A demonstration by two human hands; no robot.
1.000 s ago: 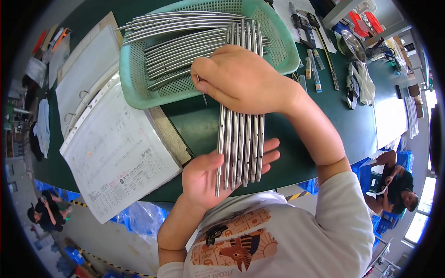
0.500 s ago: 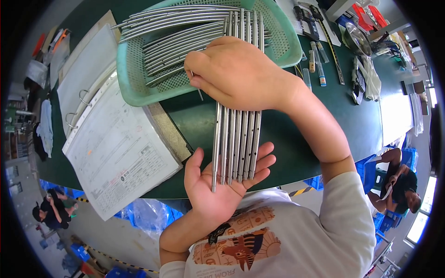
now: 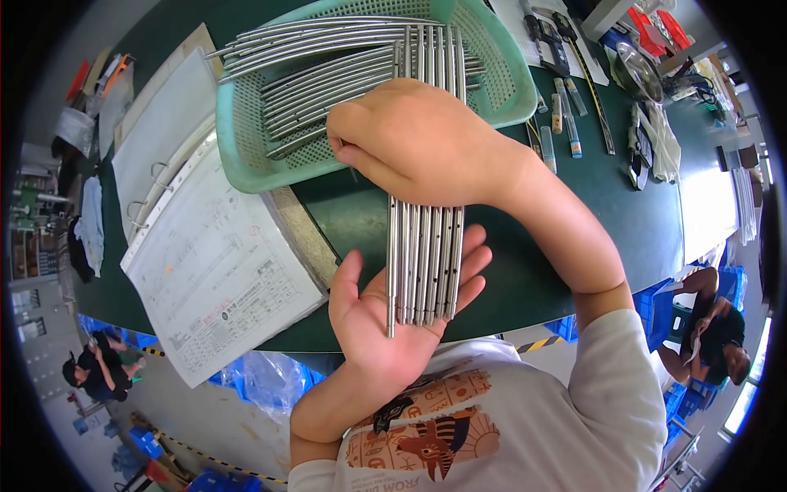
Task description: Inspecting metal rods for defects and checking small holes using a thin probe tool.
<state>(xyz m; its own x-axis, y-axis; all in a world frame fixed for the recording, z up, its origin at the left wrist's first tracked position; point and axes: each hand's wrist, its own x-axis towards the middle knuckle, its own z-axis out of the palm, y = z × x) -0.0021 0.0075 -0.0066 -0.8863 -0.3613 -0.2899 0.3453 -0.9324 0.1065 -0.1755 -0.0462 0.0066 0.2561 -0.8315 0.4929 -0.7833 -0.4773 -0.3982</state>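
Thumb swung clear, my left hand [image 3: 370, 332] now lies open under slim silver metal rods [image 3: 416, 262] reaching over the mint-green plastic basket [image 3: 230, 148]. Right fingers [image 3: 346, 123] pinch a thin metal pin [image 3: 354, 174]; a flush palm should even the ends.

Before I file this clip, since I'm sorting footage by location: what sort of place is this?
Probably a factory workshop: bundled metal rods, plus a caliper and open ring binder on a green workbench.
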